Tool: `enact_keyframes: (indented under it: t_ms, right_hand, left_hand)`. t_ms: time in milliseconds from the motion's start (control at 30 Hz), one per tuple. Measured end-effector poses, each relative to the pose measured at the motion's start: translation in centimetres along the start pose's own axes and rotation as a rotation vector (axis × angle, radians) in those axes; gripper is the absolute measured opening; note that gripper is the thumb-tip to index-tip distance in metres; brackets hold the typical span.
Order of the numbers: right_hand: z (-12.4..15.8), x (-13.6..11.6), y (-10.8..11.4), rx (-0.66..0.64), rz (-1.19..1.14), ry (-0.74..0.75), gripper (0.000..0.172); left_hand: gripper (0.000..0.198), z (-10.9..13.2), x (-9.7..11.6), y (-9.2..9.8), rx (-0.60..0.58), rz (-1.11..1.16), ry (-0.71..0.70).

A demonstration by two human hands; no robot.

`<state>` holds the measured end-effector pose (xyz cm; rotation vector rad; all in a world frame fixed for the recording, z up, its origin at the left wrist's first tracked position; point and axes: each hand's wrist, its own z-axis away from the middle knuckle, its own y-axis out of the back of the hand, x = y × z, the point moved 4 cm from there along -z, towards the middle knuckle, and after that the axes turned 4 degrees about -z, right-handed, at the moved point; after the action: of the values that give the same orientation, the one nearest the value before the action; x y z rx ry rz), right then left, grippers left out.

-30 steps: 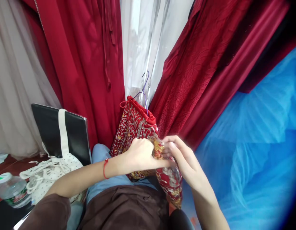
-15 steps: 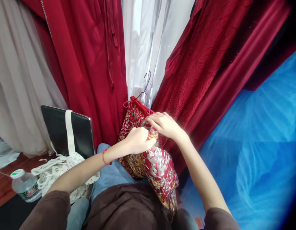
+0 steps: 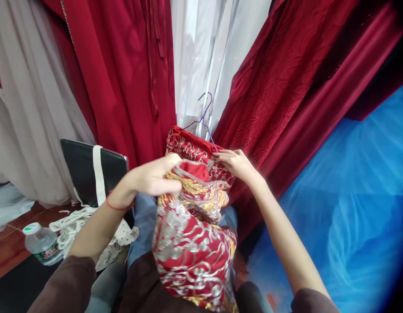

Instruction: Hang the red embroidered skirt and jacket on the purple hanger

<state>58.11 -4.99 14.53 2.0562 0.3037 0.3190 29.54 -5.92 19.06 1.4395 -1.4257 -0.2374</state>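
Note:
A red garment (image 3: pixel 191 252) embroidered in silver and gold lies over my lap, with its top on a purple wire hanger (image 3: pixel 204 115). My left hand (image 3: pixel 154 176) is closed on a fold of the garment near its top left. My right hand (image 3: pixel 234 164) pinches the garment's upper right edge just below the hanger. A red cord bracelet (image 3: pixel 115 205) circles my left wrist.
Red dresses (image 3: pixel 123 74) and a dark red patterned one (image 3: pixel 286 95) hang behind, with white fabric (image 3: pixel 204 56) between them. Blue tulle (image 3: pixel 351 208) fills the right. On the left stand a black case (image 3: pixel 80 169), a dotted white bag (image 3: pixel 87 221) and a water bottle (image 3: pixel 41 243).
The garment has been drawn up and spread over my lap. My right hand moved up toward the hanger, and my left hand shifted up and left along the top.

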Motion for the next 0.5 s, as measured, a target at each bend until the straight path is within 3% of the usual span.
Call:
enact_keyframes:
  t_ms: [100,200,300,433,500]
  right_hand:
    - [0.5,-1.2,0.2,0.072,-0.116,-0.05,0.033]
    - [1.1,-4.4,0.8,0.067,-0.36,-0.013,0.05]
    - [1.7,-6.4,0.8,-0.074,-0.406,-0.02,0.043]
    - [2.4,-6.0,0.3,-0.341,-0.215,-0.18,0.042]
    - [2.6,-6.1,1.0,-0.381,-0.204,-0.196,0.042]
  left_hand:
    - [0.025,-0.8,-1.7,2.7,0.109,0.019,0.097]
    - [0.021,-3.3,-3.4,4.4,0.135,-0.005,0.14]
    - [0.015,-5.4,-4.9,4.8,0.056,-0.003,0.137]
    - [0.013,-6.0,-6.7,5.1,-0.011,-0.028,0.145]
    - [0.011,-6.3,-7.5,5.6,-0.03,-0.055,0.148]
